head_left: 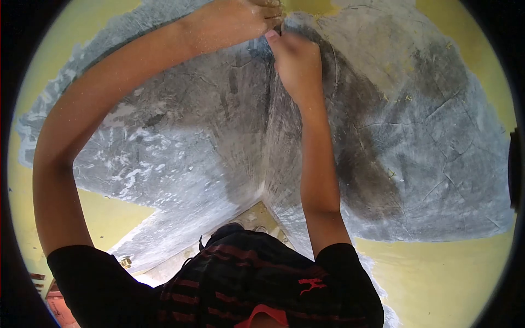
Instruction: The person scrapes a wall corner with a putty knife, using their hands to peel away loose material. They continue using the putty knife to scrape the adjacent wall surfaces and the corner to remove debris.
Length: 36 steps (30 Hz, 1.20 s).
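My left hand [256, 21] is at the top of the view, its fingers curled in, with pale specks on the skin and forearm. Close beside it, my right hand [299, 63] is bent closed, its thumb pressed toward the left hand's fingers and part of it blurred. A small dark bit shows between the two hands, too hidden to name. Both hands are near the inner corner where two grey, rough plastered wall patches [180, 117] meet. Darker, damp-looking areas and fine cracks mark the right-hand plaster [432, 142].
Yellow painted wall [437, 268] surrounds the grey patches. A brass-coloured fitting [126, 263] sticks out low on the left. Below it, a reddish object [60, 309] shows at the edge. A dark object [514, 169] is at the far right. My black-and-red shirt [246, 279] fills the bottom.
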Motion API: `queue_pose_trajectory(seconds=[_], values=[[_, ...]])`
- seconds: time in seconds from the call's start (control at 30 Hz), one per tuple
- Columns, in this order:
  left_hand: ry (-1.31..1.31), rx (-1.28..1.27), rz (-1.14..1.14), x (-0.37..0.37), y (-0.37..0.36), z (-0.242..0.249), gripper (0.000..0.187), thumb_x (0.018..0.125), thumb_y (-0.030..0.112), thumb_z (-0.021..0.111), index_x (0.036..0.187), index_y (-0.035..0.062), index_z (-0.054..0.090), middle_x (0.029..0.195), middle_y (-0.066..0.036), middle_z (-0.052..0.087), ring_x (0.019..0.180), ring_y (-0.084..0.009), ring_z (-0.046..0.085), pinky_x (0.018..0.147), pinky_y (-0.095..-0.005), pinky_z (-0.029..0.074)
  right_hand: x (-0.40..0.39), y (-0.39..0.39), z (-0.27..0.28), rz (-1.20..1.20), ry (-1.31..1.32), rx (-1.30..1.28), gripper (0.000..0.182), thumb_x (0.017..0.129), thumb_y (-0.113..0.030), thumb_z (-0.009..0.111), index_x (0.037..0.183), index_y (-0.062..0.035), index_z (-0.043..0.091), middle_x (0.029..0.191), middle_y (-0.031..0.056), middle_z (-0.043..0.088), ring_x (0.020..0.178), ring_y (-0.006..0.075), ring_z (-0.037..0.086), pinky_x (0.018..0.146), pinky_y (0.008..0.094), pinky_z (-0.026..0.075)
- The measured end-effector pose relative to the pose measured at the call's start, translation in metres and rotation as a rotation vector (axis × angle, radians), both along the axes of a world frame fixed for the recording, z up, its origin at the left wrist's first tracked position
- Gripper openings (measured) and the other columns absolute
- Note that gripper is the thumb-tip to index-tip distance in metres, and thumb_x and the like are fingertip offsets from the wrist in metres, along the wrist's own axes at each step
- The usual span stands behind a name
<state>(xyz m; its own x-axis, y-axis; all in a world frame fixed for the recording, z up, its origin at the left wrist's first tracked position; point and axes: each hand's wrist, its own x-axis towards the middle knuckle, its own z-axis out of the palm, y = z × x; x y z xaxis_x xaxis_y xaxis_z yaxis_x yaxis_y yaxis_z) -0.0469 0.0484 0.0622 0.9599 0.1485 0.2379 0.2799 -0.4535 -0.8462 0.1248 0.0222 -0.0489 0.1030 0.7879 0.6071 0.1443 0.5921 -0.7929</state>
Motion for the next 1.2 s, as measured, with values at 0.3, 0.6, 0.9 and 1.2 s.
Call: queue_pose_trajectory(seconds=[0.3,0.6,0.9,1.2], values=[[0.032,0.089,0.004,-0.002,0.003,0.007,0.042,0.088,0.012,0.068,0.125,-0.0068,0.073,0.132,-0.019,0.074,0.128,-0.0287,0.07,0.115,-0.0374,0.053,-0.006,0.011,0.002,-0.017,-0.005,0.014,0.046,0.101,-0.033,0.072,0.077,0.0042,0.06,0.057,0.0088,0.046,0.057,0.017,0.039,0.057,0.0404,0.039],[0.009,0.111,-0.041,0.003,-0.005,0.016,0.033,0.088,0.013,0.067,0.115,-0.005,0.076,0.127,-0.018,0.075,0.126,-0.0273,0.07,0.113,-0.0359,0.054,-0.004,0.013,0.004,0.063,0.069,-0.001,0.047,0.101,-0.034,0.073,0.077,0.0044,0.062,0.056,0.0033,0.047,0.058,0.0121,0.041,0.055,0.0354,0.038],[0.104,0.107,0.073,0.007,-0.001,0.026,0.023,0.086,0.012,0.067,0.103,-0.0017,0.074,0.11,-0.015,0.075,0.111,-0.0268,0.072,0.103,-0.0337,0.059,-0.006,0.011,0.006,0.112,0.117,-0.059,0.045,0.1,-0.044,0.079,0.106,0.0007,0.08,0.06,-0.0037,0.049,0.047,0.0046,0.038,0.041,0.0264,0.026],[0.042,0.067,0.047,0.005,-0.008,0.027,0.019,0.086,0.012,0.068,0.099,-0.001,0.075,0.104,-0.013,0.074,0.109,-0.0263,0.072,0.101,-0.0342,0.059,-0.005,0.001,0.019,0.116,0.122,-0.062,0.042,0.103,-0.035,0.072,0.085,0.0028,0.072,0.061,-0.0015,0.05,0.056,0.0096,0.048,0.054,0.0306,0.04]])
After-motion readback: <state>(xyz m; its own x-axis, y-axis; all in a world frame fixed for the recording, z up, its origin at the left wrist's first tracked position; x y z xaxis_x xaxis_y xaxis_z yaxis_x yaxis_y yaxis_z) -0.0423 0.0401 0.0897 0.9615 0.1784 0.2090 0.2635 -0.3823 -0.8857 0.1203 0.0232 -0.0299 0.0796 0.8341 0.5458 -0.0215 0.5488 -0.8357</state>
